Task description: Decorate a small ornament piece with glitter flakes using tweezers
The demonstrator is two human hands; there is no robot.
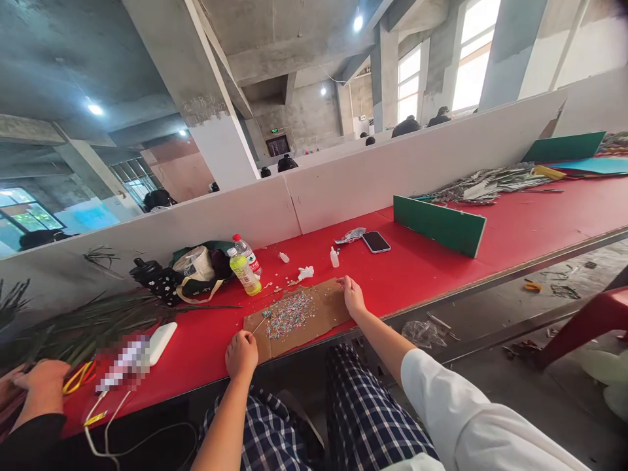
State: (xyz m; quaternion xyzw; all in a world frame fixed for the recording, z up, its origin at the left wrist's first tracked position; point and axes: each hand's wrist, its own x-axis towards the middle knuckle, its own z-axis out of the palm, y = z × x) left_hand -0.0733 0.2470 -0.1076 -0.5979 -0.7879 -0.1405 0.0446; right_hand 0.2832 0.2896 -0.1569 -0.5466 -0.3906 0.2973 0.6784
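Observation:
A flat piece of brown cardboard [330,307] lies on the red table in front of me, with many tiny multicoloured bits [292,315] scattered over its middle and left. My left hand [241,353] is closed at its near left corner and pinches a thin stick [258,325]. The stick's tip carries a small dark clump covered in coloured bits, just over the left part of the cardboard. My right hand [353,298] grips the far right edge of the cardboard, its fingertips bent at the corner.
Behind the cardboard stand a small white squeeze bottle [334,257], crumpled tissue [305,273] and two drink bottles [245,273]. A phone [376,242] and green divider [436,226] are farther right. At left lie a white power bank [163,343], cables and another person's hands [44,383].

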